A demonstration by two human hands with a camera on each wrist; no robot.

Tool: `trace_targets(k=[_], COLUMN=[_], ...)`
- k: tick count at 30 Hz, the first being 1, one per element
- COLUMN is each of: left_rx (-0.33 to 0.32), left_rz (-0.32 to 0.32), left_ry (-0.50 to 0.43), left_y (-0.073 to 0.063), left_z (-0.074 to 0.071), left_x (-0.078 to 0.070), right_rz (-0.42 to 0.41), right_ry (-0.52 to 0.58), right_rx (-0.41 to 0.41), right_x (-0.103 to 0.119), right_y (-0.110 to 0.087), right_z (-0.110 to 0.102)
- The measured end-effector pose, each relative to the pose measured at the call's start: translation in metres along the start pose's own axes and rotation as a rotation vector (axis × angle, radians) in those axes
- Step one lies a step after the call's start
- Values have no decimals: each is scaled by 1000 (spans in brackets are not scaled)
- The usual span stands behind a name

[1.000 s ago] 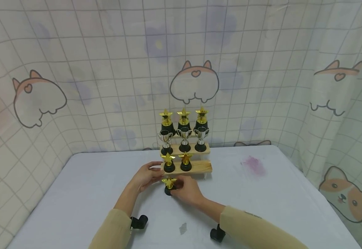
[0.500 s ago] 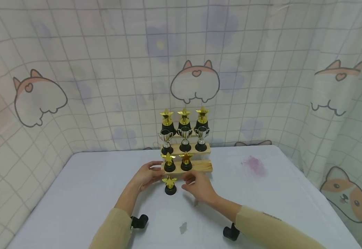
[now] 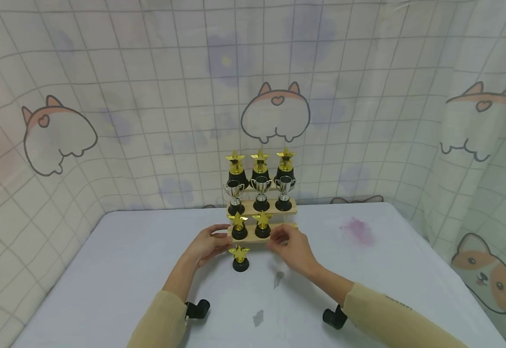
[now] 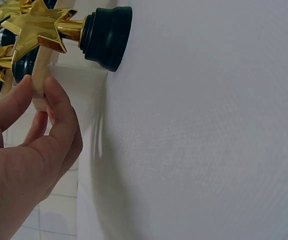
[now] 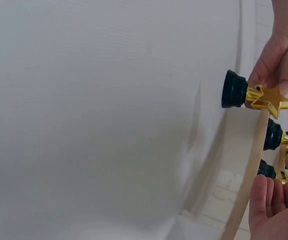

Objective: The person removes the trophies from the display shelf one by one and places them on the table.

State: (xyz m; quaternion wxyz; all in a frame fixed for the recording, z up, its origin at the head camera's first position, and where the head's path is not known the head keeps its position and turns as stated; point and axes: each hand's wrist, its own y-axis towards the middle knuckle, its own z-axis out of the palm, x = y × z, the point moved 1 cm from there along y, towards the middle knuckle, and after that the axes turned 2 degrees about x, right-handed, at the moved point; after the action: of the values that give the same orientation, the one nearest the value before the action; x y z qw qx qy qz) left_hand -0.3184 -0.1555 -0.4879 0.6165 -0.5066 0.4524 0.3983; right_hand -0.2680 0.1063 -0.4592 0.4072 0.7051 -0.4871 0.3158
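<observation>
At the far side of the white-covered desk (image 3: 126,261), before a gridded cloth backdrop (image 3: 157,121), rises a stepped stand of pale wood. The left hand (image 3: 207,245) has the end of its lowest shelf (image 3: 251,236) pinched between thumb and fingers, I'd guess to keep the board from shifting. By that same shelf hangs the right hand (image 3: 294,249), fingers loosely bent, thumb apart, nothing visible in its grasp; it is just beside a small gold star trophy on a black base (image 3: 262,227), though I can't tell whether the fingertips touch it. A matching trophy (image 3: 238,228) stands to its left. Silver two-handled cups (image 3: 261,193) line the middle shelf and taller gold star trophies (image 3: 260,166) the top, probably so each row shows above the next.

Just in front of the stand, toward its left end, a third small star trophy (image 3: 240,261) stands upright on the desk, held by neither hand: mirror-bright gold, five-pointed, on a short gold stem and a stepped, round black base.
</observation>
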Motion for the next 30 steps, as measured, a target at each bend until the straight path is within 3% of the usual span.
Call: trace_targets(k=[7,16,30], left_rx=[2,-4,-6], left_rz=[2,-6,-5], left_ry=[-3,1,4], left_y=[1,0,-1], left_z=[0,0,1], left_x=[1,0,-2], right_rz=[-11,56,61], right_ry=[13,0,-108], right_rx=[-26,-21,10], right_x=[-2,1,2], right_y=[9,20,30], right_z=[-4,-9,-2])
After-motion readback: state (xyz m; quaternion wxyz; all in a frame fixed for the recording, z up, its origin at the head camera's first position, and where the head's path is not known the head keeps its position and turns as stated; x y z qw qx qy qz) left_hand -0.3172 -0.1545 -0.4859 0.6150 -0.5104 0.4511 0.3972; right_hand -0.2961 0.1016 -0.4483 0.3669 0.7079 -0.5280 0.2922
